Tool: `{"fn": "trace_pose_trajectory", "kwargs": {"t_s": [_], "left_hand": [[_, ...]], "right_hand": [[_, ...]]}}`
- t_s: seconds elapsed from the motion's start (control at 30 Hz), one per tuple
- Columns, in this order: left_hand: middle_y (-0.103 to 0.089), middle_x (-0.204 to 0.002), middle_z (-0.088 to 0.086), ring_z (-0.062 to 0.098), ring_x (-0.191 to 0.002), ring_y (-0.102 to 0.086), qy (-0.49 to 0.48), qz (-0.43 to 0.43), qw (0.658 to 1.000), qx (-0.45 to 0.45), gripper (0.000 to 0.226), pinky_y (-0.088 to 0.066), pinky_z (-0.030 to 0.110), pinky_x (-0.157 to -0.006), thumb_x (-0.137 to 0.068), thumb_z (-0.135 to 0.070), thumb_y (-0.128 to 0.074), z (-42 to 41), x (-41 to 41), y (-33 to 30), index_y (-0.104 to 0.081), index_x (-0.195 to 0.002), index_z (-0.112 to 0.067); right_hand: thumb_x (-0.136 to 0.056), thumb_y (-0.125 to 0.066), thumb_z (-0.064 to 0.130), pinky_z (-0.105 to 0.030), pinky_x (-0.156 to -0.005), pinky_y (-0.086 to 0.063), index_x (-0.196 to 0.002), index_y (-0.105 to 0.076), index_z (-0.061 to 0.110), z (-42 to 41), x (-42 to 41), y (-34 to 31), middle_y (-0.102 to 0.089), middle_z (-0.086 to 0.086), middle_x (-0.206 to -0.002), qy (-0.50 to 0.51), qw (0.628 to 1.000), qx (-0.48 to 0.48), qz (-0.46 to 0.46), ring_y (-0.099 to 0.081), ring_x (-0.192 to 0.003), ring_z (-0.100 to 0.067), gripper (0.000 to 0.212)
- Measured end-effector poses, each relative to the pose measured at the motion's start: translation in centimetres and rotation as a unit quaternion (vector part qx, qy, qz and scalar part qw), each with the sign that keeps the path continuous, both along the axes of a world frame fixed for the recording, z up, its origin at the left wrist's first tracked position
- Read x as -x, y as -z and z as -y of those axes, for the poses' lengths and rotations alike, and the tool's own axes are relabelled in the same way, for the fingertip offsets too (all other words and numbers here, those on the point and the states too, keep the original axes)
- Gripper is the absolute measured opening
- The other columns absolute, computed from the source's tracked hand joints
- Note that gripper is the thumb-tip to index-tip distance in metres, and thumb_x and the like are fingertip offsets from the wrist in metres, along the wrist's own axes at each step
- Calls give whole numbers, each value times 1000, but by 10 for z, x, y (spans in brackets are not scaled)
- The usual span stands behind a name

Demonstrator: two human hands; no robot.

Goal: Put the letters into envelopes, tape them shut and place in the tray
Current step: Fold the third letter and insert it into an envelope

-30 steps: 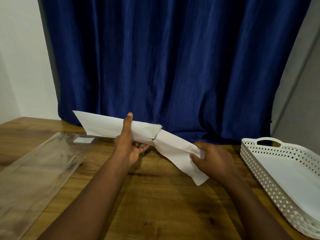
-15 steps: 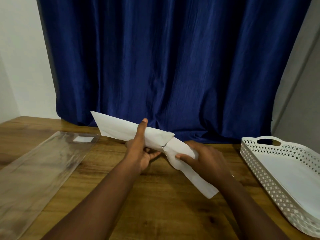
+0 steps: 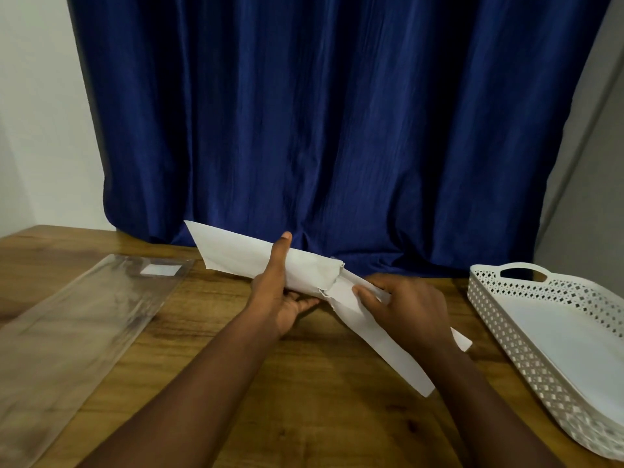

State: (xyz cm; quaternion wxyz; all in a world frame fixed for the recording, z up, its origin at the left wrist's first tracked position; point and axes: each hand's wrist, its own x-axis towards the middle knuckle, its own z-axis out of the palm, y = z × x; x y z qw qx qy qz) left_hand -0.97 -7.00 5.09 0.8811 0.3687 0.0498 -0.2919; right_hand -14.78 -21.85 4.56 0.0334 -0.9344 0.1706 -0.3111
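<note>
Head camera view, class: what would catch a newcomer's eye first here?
Mid-frame, above the wooden table, the left hand grips a white envelope while the right hand feeds a folded letter into its torn mouth. A blue curtain fills the background; a white perforated tray sits right.

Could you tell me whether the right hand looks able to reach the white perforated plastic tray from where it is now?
Probably yes: the white perforated plastic tray sits just right of the right hand with bare wooden table between, though that hand grips the folded white letter.
</note>
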Motion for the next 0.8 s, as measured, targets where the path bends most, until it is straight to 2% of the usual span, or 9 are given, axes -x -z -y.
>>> {"fn": "trace_pose_trajectory", "kwargs": {"t_s": [0.1, 0.2, 0.33, 0.4, 0.47, 0.57, 0.7, 0.77, 0.8], "left_hand": [[-65, -121, 18, 42, -109, -66, -9, -5, 1000, 0, 62, -52, 77, -84, -72, -40, -90, 1, 0, 1, -50, -115, -20], [-65, -121, 18, 42, -107, -66, -18, -14, 1000, 1, 73, -51, 78, -82, -72, -41, -91, 1, -1, 2, -48, -126, -18], [-65, -121, 18, 42, -108, -67, -30, -11, 999, -2, 77, -53, 77, -81, -68, -41, -93, 3, 0, 6, -47, -126, -18], [-64, -124, 16, 40, -109, -66, -36, 3, 999, -17, 90, -55, 74, -81, -65, -40, -94, 7, 3, 7, -43, -135, -20], [-62, -126, 13, 36, -109, -66, -46, 37, 997, -53, 97, -56, 71, -81, -66, -39, -93, 12, 8, 9, -36, -143, -23], [-61, -124, 11, 33, -107, -66, -52, 69, 993, -84, 94, -58, 69, -80, -71, -37, -91, 19, 14, 13, -33, -145, -24], [-63, -121, 10, 31, -105, -67, -32, 64, 991, -110, 92, -58, 68, -80, -72, -39, -90, 22, 17, 16, -34, -142, -20], [-64, -121, 10, 32, -105, -67, -26, 58, 992, -113, 94, -58, 68, -78, -69, -42, -92, 20, 15, 15, -37, -142, -19], [-65, -121, 10, 32, -105, -68, -27, 56, 992, -110, 96, -59, 68, -77, -67, -44, -93, 18, 14, 14, -38, -142, -18]], "right_hand": [[-96, -52, 57, -16, -52, -22, -100, -73, 35, -1, 0, -1, -48, 14, -60, -29, 999, 30, -11, -41, -53, 0, 31], [-94, -58, 55, -15, -52, -20, -97, -75, 33, -1, -1, 1, -48, 16, -62, -47, 997, 60, 11, -37, -50, 2, 29], [-93, -57, 56, -18, -52, -29, -86, -72, 33, 0, -2, 2, -53, 14, -61, -50, 994, 94, 5, -47, -53, -2, 28], [-92, -64, 51, -16, -50, -26, -80, -71, 31, -2, -3, 1, -51, 14, -59, -46, 994, 101, 19, -44, -51, -2, 25], [-94, -64, 45, -12, -53, -23, -91, -73, 29, -5, -4, 1, -59, 12, -67, -39, 996, 79, 16, -45, -56, -2, 19], [-100, -53, 41, -14, -58, -30, -114, -68, 29, -5, -5, 1, -63, 9, -86, -34, 999, -13, -14, -51, -69, -4, 24], [-92, -64, 38, -23, -56, -40, -91, -69, 24, -2, -11, 3, -67, 7, -77, -36, 995, -88, 26, -54, -63, -7, 15], [-91, -65, 38, -30, -62, -51, -92, -68, 25, -3, -11, 4, -67, 9, -77, -50, 992, -112, 23, -58, -66, -6, 14], [-90, -65, 41, -29, -65, -52, -97, -68, 28, -5, -9, 3, -68, 12, -82, -53, 992, -114, 13, -59, -70, -4, 14]]}}
